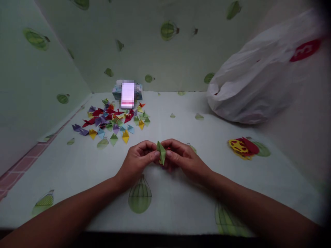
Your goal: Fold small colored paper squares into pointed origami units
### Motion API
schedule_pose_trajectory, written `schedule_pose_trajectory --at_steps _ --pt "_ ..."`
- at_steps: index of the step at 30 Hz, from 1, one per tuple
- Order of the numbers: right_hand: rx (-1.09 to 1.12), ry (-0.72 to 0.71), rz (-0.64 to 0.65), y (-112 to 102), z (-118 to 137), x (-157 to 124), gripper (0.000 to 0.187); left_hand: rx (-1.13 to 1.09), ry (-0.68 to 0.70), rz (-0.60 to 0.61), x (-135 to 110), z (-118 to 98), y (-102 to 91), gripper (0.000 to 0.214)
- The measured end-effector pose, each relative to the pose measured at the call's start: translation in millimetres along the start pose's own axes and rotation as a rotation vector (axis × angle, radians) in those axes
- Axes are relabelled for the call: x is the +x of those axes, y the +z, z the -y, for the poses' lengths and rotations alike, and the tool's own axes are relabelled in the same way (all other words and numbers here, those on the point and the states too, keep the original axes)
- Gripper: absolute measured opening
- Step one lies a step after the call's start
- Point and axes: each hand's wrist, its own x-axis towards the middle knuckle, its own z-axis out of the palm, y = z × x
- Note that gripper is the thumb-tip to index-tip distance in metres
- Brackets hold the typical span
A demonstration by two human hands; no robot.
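Observation:
A small green folded paper piece [161, 153] stands upright, pointed at top and bottom, between my two hands. My left hand [141, 160] pinches its left side between thumb and fingers. On the other side, the thumb and curled fingers of my right hand [184, 158] close on its right edge. Both hands are just above the middle of the table. Beneath the fingers, bits of yellow and red show, too hidden to make out.
Many-coloured folded paper birds [113, 120] lie heaped at the back left, before a tissue box [139, 92] with a lit phone [128, 94] against it. Red and yellow cut-out shapes [243, 148] lie at right. A large white plastic bag [248, 79] fills the back right corner.

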Motion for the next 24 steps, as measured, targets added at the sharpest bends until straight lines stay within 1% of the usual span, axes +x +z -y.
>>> schedule_pose_trajectory --at_steps 2,5,10,13,16,19,24 --pt "0.084 0.041 0.007 -1.8 -1.2 1.8 0.026 -0.003 -0.022 0.009 0.5 0.3 -1.5 0.01" --pt "0.167 0.08 0.012 -3.8 -3.6 3.8 0.028 -0.023 -0.059 0.057 0.4 -0.3 -3.1 0.011" --pt "0.207 0.112 0.018 -5.5 -4.7 5.2 0.03 -0.026 -0.097 0.121 1.7 -2.2 -6.4 0.013" --pt "0.218 0.112 0.014 -6.2 -4.3 5.6 0.032 0.009 -0.095 0.148 3.8 -3.3 -9.1 0.013" --pt "0.216 0.122 -0.004 -6.3 -4.0 5.8 0.033 0.051 -0.08 0.152 5.6 -3.2 -11.2 0.013" --pt "0.221 0.127 -0.025 -6.1 -3.7 6.0 0.032 0.07 -0.055 0.129 7.3 -1.6 -12.6 0.013" --pt "0.226 0.111 -0.036 -6.8 -2.9 6.9 0.026 0.069 -0.044 0.118 9.3 0.0 -13.4 0.014"
